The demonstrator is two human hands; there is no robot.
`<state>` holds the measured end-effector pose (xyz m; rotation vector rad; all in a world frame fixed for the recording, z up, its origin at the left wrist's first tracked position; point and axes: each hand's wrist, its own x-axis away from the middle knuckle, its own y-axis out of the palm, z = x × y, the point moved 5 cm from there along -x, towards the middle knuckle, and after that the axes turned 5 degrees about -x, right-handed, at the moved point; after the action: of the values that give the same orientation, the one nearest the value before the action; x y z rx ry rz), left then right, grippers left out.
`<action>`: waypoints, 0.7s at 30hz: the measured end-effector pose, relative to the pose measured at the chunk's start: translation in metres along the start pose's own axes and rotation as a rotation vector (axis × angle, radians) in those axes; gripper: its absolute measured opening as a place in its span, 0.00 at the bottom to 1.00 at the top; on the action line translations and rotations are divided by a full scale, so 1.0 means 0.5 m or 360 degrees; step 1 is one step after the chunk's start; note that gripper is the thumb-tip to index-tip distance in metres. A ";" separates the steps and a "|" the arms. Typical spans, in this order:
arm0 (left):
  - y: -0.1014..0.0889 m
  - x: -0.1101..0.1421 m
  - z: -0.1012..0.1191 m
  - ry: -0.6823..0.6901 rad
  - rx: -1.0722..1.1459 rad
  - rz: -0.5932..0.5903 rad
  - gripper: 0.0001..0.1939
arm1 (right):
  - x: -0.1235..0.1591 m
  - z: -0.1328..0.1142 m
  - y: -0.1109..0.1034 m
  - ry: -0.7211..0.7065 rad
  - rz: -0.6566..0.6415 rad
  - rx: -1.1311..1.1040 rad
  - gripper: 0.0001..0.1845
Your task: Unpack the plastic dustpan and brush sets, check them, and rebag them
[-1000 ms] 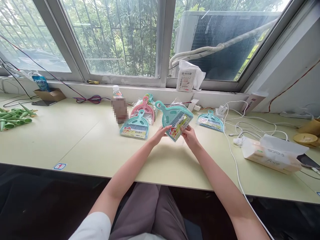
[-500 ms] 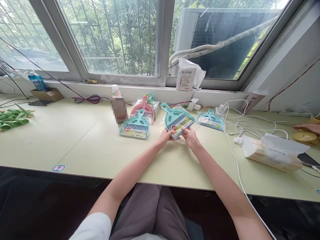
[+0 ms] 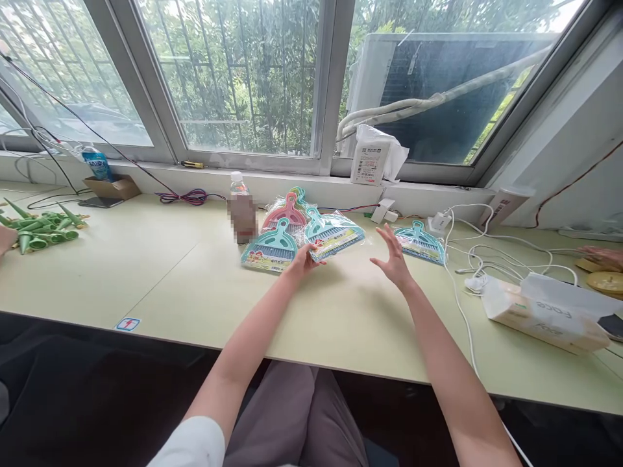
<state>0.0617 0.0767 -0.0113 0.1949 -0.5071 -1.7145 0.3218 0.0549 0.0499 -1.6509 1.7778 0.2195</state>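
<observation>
My left hand (image 3: pixel 307 258) grips the lower left corner of a teal dustpan and brush set (image 3: pixel 335 235) in clear wrapping, tilted above the table. Just left of it lies another wrapped teal dustpan set (image 3: pixel 270 250), its label towards me. Behind these is a pile topped by a pink dustpan set (image 3: pixel 288 211), with green handles showing at its back. My right hand (image 3: pixel 392 259) is in the air, fingers spread and holding nothing. Closest to it, on the right, a further teal dustpan set (image 3: pixel 418 243) rests on the table.
A bottle (image 3: pixel 242 217) with a blurred-out label stands left of the pile. White cables (image 3: pixel 491 253) trail across the right side beside a tissue pack (image 3: pixel 545 314). Green cone-shaped pieces (image 3: pixel 43 227) lie far left, near another person's hand (image 3: pixel 6 239). Another hand (image 3: pixel 603 256) shows far right.
My right hand has let go of the teal dustpan set and moved right, its fingers opening. My left hand has carried the set left towards the pile. A person's hand has appeared far left.
</observation>
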 end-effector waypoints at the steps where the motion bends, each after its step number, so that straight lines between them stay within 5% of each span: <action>1: -0.002 0.002 0.001 -0.0014 -0.0018 -0.0017 0.12 | 0.002 -0.009 0.010 -0.0076 -0.0041 0.0045 0.29; 5: 0.008 0.011 0.002 -0.0055 -0.0120 -0.0189 0.14 | 0.011 -0.030 0.037 -0.0146 -0.0023 -0.0138 0.09; 8: 0.019 0.017 -0.004 -0.0119 -0.0231 -0.0338 0.15 | 0.016 -0.022 0.044 -0.0014 0.0047 -0.0300 0.04; 15: 0.049 0.037 -0.015 -0.0153 -0.0442 -0.0692 0.20 | 0.016 0.033 0.042 0.0159 0.0183 -0.0163 0.10; 21: 0.052 0.051 -0.006 -0.0147 -0.0595 -0.0704 0.25 | 0.036 0.081 0.060 0.0570 0.0132 -0.0807 0.24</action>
<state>0.0809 0.0478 0.0013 -0.0479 -0.2083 -2.2237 0.3094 0.0681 -0.0005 -2.0706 2.1893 0.4682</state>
